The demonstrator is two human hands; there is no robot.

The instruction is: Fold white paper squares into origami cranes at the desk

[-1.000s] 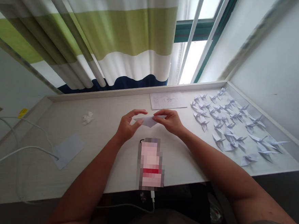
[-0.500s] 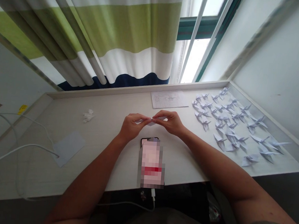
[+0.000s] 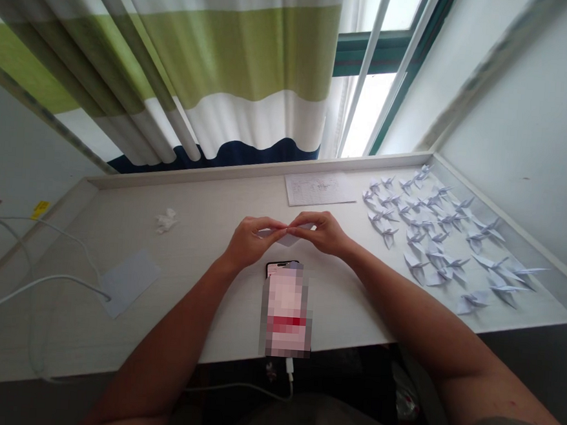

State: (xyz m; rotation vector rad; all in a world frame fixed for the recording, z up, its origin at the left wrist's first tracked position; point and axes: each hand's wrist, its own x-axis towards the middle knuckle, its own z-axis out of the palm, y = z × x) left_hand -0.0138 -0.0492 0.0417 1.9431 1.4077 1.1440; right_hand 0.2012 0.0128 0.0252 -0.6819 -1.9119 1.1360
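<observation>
Between my fingertips is a small piece of white paper (image 3: 288, 240), folded, its lower part showing beneath the fingers. My left hand (image 3: 255, 238) pinches it from the left with thumb and forefinger. From the right, my right hand (image 3: 325, 233) grips it the same way, and the two hands' fingertips meet. Much of the paper is hidden by the fingers. Just below the hands lies a phone (image 3: 287, 310) with its screen blurred out. Off to the right, several folded white paper cranes (image 3: 433, 223) stand in loose rows on the white desk (image 3: 204, 233).
A sheet with writing (image 3: 320, 189) lies behind my hands. On the left are a crumpled bit of white paper (image 3: 166, 220) and a plain paper sheet (image 3: 130, 283) with a white cable (image 3: 55, 277) across it. A charging cable (image 3: 289, 368) hangs from the phone over the desk's front edge.
More of the white paper now shows below my fingertips. Both hands keep their pinch in nearly the same place. The rest of the desk looks the same.
</observation>
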